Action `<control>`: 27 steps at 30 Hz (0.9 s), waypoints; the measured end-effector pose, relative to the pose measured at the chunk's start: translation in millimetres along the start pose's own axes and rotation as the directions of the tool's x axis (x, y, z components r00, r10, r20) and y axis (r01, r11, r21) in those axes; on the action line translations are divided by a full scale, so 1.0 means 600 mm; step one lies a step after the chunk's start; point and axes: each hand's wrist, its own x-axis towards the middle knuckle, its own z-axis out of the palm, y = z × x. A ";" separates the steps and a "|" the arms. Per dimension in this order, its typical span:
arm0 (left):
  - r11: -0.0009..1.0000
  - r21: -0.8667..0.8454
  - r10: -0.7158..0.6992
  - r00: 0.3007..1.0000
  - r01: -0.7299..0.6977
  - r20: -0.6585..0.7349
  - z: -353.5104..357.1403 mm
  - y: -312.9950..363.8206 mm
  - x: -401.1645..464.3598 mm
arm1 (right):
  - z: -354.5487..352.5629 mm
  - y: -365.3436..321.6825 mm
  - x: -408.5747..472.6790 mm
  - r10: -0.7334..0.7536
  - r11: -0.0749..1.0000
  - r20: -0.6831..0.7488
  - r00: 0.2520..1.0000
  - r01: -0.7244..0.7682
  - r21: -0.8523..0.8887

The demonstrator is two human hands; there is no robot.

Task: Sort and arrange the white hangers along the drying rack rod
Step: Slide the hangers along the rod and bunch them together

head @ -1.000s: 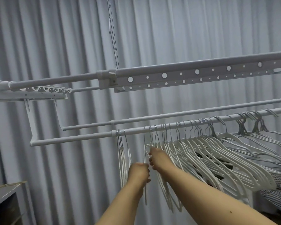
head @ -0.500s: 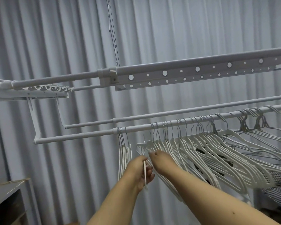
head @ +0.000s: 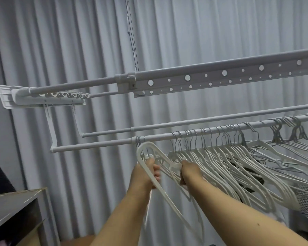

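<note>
Several white hangers (head: 226, 162) hang bunched on the near rod (head: 100, 146) of the drying rack, from the middle to the right. A small group of hangers (head: 138, 142) hangs apart at the left, by the rod's joint. One white hanger (head: 150, 150) is off the rod and tilted, its rounded end up. My left hand (head: 149, 172) grips its side bar. My right hand (head: 188, 170) is closed around its neck, right next to the bunched hangers.
A second thin rod (head: 194, 120) runs behind the near one. Above it is a wide perforated bar (head: 220, 77) with a clip holder (head: 48, 96) at the left end. Grey curtains (head: 78, 41) fill the background. A cabinet top (head: 12, 205) sits lower left.
Both hands have pulled one hanger off the bunch and turned it sideways, so its broad loop now faces up and left. The camera view has also shifted to the left.
</note>
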 end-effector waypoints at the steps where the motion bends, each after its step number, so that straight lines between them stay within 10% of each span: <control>1: 0.958 0.273 0.130 0.984 -0.092 -0.124 -0.007 -0.013 0.015 | -0.002 0.003 0.004 -0.011 0.999 -0.030 0.999 0.010 -0.033; 3: 0.649 0.760 0.327 0.917 -0.041 -0.230 -0.021 -0.038 0.030 | -0.005 0.012 0.010 -0.044 0.997 -0.084 0.995 0.039 -0.063; 7: 0.397 0.916 0.261 0.952 0.047 -0.162 -0.041 -0.074 0.045 | -0.019 0.020 0.003 -0.024 0.998 -0.263 0.964 0.008 -0.064; 19: 0.614 0.789 0.131 0.986 0.003 -0.106 -0.064 -0.107 0.076 | -0.072 0.049 -0.039 -0.154 0.982 -0.466 0.871 0.084 -0.168; 27: 0.675 0.736 0.173 0.981 -0.053 -0.088 -0.058 -0.108 0.066 | -0.021 0.022 -0.048 -0.232 0.966 -0.317 0.920 0.180 -0.185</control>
